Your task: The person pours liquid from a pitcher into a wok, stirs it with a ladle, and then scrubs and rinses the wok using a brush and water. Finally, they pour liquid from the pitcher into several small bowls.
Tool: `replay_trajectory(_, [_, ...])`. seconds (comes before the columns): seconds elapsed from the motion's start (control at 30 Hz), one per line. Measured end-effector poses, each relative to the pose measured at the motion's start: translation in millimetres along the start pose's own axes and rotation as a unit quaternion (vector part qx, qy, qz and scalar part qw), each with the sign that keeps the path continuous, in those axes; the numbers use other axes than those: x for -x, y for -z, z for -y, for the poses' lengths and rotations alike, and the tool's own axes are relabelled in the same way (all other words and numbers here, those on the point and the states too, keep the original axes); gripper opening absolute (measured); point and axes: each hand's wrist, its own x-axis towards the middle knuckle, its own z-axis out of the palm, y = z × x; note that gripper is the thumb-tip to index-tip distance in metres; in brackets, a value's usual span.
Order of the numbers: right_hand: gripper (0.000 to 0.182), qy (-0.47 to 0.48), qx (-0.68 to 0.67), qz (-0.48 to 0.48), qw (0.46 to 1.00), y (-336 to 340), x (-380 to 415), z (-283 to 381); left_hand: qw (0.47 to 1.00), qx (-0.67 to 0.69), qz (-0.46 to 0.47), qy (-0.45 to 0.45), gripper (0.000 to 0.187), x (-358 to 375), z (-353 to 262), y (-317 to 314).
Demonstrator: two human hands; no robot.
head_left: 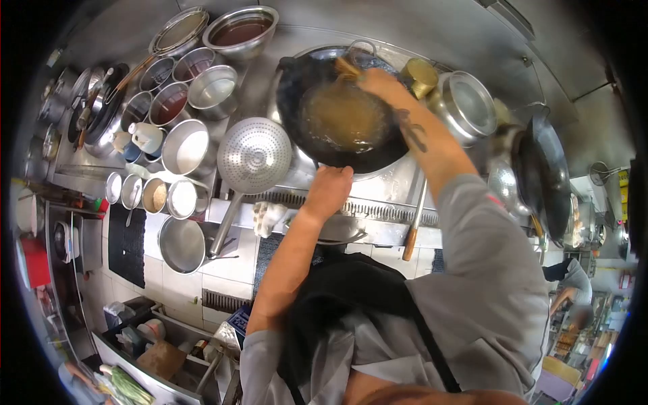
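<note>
A large black wok (398,145) sits on the stove with murky brown liquid (344,115) in its bowl. My right hand (378,82) reaches over the far side of the wok, closed around a tan bamboo wok brush (347,69), blurred by motion. At the near rim, my left hand (331,187) is closed on the wok where its near handle lies; the fingers hide the grip. A loop handle (362,47) stands up at the far rim. Left of the wok rests a perforated strainer ladle (255,155), its handle pointing toward me.
Several metal pots and bowls, one a steel bowl (266,37) of dark liquid, stand at left. A lidded steel pot (467,108) and another wok (547,179) are at right. A wooden-handled tool (411,241) overhangs the stove's front edge. Another person (575,283) is at far right.
</note>
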Motion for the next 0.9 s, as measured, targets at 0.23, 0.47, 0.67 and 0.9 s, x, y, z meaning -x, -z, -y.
replay_trajectory(0.23, [0.028,0.101,-0.038,0.07,0.992,-20,109,121,1.0,0.002,-0.024,-0.012,0.004,-2,1,-1])
replay_trajectory(0.47, [0.032,0.075,0.159,0.181,0.968,15,169,21,0.999,-0.024,-0.025,-0.022,0.007,-3,0,-1])
replay_trajectory(0.67, [0.033,-0.089,0.092,0.037,0.991,-29,100,11,0.999,-0.012,-0.026,-0.016,0.006,-3,1,-4])
replay_trajectory(0.9, [0.037,-0.077,0.194,0.191,0.959,33,155,-88,1.0,-0.015,-0.007,-0.01,0.01,-5,1,-4])
